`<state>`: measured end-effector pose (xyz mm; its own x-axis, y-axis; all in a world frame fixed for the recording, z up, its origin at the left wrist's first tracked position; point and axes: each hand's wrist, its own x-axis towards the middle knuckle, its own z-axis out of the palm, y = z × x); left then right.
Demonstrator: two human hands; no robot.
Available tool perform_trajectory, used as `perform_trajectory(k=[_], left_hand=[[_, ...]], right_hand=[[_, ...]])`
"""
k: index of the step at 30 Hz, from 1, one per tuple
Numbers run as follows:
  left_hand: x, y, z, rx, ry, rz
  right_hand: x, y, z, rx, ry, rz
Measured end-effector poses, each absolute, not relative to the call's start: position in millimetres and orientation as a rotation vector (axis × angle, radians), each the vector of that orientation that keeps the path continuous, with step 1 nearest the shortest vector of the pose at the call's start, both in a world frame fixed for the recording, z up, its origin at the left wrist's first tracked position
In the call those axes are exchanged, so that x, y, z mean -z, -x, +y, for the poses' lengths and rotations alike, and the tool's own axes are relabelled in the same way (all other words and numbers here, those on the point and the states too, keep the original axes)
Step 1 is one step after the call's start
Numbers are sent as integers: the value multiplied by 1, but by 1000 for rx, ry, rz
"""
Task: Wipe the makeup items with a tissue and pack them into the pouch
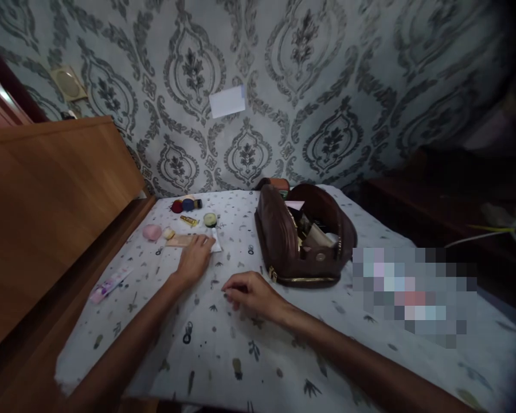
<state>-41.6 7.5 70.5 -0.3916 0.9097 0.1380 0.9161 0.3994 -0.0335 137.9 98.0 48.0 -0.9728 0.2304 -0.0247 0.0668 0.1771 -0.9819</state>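
Observation:
My left hand rests over a beige cosmetic tube with a white end, its fingers bent around it on the cloth. Nearer to me, my right hand hovers low over the cloth, thumb and index finger drawn together and nothing visible between them. A small round jar stands just behind the tube. At its left end are a small cream-coloured round item and a pink sponge-like piece. To the right of both hands, a brown zippered bag gapes with several cosmetics inside.
A patterned white cloth covers the surface. Farther back lie a small gold item, a dark blue bottle and a red item. A pink packet lies left. Wooden furniture borders the left; a blurred-out patch is right.

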Motion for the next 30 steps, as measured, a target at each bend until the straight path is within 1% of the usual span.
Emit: perform_trajectory(k=[3,7,11,15,22,27,28,30], left_hand=[[-72,52,32,58,1648,-2518],[-64,55,54,75,1629,-2584],[-60,53,62,118,1556,-2675],[-66,51,62,233,1454,-2740],[-69,28,39,627,1452,-2726],[-54,-11,10,1259,1666,-2518],[-53,-18,6,1310,1707,-2475],[-51,-28,-1,1281,1742,-2430]], right_hand=[[-37,-127,87,-2019,380,-2147],[-22,-128,80,-2033,464,-2004],[-12,-134,81,-2058,501,-1907],[-9,-136,89,-2081,488,-1809],[-9,-133,95,-2160,468,-1452],[-11,-131,92,-2347,452,-1239],[-12,-131,91,-2361,439,-1249],[-14,-132,89,-2357,399,-1335]])
